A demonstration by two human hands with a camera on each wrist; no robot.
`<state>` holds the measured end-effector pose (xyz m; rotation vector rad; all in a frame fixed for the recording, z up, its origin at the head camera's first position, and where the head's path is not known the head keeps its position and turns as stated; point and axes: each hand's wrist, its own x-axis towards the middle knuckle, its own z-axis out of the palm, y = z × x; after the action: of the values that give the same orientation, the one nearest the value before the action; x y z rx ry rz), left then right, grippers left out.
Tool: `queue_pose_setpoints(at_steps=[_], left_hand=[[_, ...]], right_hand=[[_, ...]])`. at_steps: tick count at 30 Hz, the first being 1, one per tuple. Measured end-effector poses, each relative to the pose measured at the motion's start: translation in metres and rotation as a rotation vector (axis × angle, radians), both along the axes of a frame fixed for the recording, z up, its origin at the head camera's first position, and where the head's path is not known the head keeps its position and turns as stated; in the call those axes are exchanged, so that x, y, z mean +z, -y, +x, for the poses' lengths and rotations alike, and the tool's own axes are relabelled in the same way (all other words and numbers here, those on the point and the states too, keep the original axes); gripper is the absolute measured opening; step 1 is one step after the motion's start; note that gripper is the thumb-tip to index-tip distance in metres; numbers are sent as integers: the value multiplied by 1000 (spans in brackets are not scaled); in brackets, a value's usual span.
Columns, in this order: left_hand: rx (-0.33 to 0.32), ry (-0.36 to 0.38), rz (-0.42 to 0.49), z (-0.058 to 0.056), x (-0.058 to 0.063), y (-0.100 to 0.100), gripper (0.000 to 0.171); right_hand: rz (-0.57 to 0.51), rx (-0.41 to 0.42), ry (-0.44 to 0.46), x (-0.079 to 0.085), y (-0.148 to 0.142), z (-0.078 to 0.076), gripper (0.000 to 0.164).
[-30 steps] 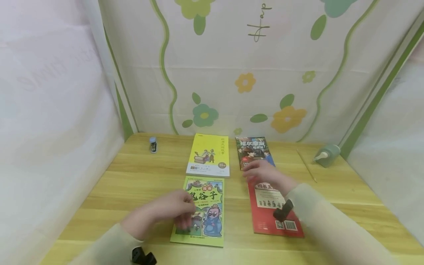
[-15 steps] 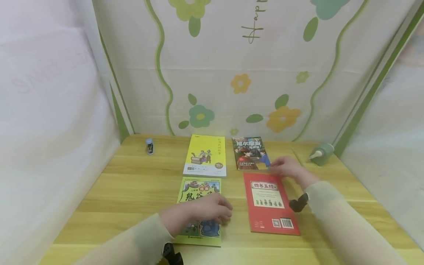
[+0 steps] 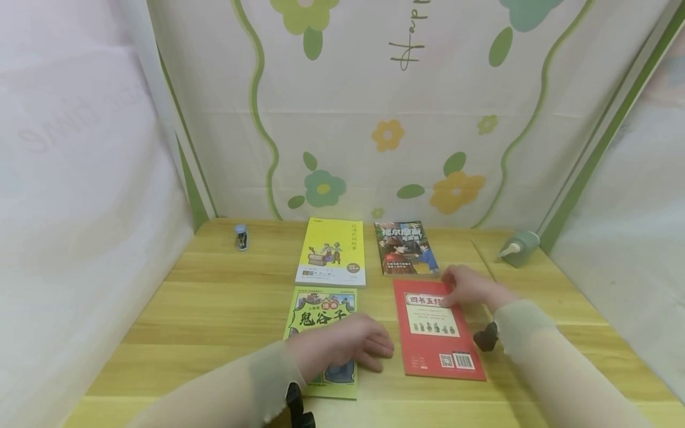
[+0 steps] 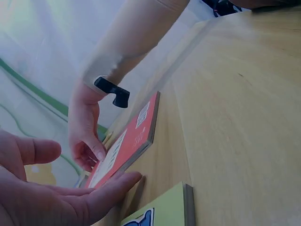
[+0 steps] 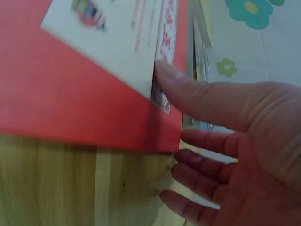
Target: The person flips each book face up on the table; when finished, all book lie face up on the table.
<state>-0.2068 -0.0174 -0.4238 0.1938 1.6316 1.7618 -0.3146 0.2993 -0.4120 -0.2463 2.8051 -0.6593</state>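
A red book (image 3: 440,351) lies flat at the right front. My right hand (image 3: 471,288) is at its far right corner, with the thumb (image 5: 188,96) over the cover and the other fingers (image 5: 202,165) spread along the edge. My left hand (image 3: 355,343) reaches across the green comic book (image 3: 314,316), palm turned toward the red book. Its fingers, loosely extended and holding nothing, stand over the gap between the two books. Part of the green cover is hidden under that hand and forearm.
Behind these lie a yellow book (image 3: 333,245) and a dark comic-style book (image 3: 405,248). A small blue-capped vial (image 3: 242,238) stands far left. At the far right are a grey-green squeeze bottle (image 3: 521,248) and a thin stick (image 3: 485,261). Floral cloth (image 3: 332,131) encloses the wooden table.
My left hand has moved right from over the green book toward the gap. The right hand has shifted from between the two right-hand books to the red book's far right corner.
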Motion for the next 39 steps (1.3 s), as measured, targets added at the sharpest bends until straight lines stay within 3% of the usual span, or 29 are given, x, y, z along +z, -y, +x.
queue_pose_setpoints(at_steps=[5,17,23,32,39], left_hand=[[37,-7,27,-1,3,-4,42],[42,15,64,11,7,-20,47],[105,29,66,15,8,-28,50],[201,34,-14,13,10,-35,57],[176,26,25,13,13,-34,53]], right_hand=[[17,10,-44,-5,-1,0,62],[31,37,-70,-4,4,4,56],[42,33,-63,-4,3,2,55],[47,47,-32,-9,2,-6,53],[68,51,-32,-9,-1,-9,52]])
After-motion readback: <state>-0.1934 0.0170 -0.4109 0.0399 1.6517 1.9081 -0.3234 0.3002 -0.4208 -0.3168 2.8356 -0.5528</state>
